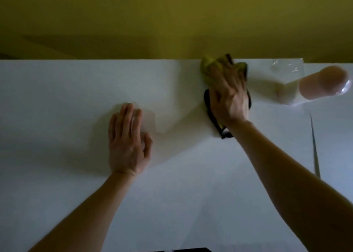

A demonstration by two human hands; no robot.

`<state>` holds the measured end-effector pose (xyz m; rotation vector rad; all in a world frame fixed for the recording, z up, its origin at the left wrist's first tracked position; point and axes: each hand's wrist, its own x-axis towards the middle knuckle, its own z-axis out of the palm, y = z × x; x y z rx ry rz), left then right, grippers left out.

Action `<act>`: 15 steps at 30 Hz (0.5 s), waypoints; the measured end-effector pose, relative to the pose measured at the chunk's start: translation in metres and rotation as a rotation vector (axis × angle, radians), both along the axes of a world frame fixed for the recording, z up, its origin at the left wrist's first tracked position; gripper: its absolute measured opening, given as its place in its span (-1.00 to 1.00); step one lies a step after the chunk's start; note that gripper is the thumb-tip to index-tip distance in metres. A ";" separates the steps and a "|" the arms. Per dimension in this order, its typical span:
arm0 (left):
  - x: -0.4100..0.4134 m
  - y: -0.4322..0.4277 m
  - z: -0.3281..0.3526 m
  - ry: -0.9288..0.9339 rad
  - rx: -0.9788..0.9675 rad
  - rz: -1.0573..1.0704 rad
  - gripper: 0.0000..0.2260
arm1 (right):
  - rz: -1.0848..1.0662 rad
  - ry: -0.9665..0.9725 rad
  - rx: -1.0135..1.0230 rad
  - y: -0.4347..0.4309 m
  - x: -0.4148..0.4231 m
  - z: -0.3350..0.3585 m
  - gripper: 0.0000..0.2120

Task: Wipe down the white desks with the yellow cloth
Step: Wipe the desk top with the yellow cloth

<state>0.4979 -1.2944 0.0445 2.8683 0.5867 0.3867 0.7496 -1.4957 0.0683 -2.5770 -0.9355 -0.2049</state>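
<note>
The left hand [128, 144] lies flat on the smooth white counter [57, 98], palm down near the middle. Its fingers are straight and close together and point to the far edge. Its grip is released and holds nothing.

The right hand [229, 96] presses down on the crumpled yellow cloth with dark edging [207, 66], which sits against the far edge of the counter, right of centre. The fingers stretch forward over the fabric rather than curling round it, so the grip reads as released, a flat palm bearing on the cloth. Motion blur softens the fingertips, though. Bunched yellow folds show past the fingers at the far edge. The dark hem loops out on both sides of the hand and trails toward the near side beside the wrist.

Near the far right corner lies a clear, glossy plastic container [286, 73] with a rounded pale pink end [322, 85], just beside the cloth but apart from it. A thin dark seam [314, 142] runs from far to near across the right part of the counter. Behind the far edge rises a matte mustard-yellow wall [172, 18].
</note>
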 end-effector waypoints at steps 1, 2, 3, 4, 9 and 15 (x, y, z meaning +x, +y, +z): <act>0.000 -0.001 0.000 0.008 0.002 0.002 -0.42 | -0.217 -0.003 0.010 0.007 0.005 0.002 -0.41; 0.000 -0.002 0.000 0.016 0.004 0.005 -0.42 | -0.339 -0.006 0.013 0.026 -0.003 0.004 -0.38; 0.000 -0.002 0.000 0.026 0.005 0.007 -0.41 | -0.335 -0.002 0.009 0.051 -0.020 0.003 -0.34; 0.000 -0.001 0.002 0.036 0.005 0.009 -0.41 | -0.224 0.031 0.008 0.076 -0.041 0.004 -0.31; 0.002 -0.002 0.006 0.069 -0.035 0.023 -0.40 | 0.325 0.030 0.029 0.094 -0.053 0.005 -0.43; -0.012 0.033 0.030 0.126 -0.185 -0.140 -0.46 | -0.546 0.055 0.009 0.035 -0.023 0.002 -0.40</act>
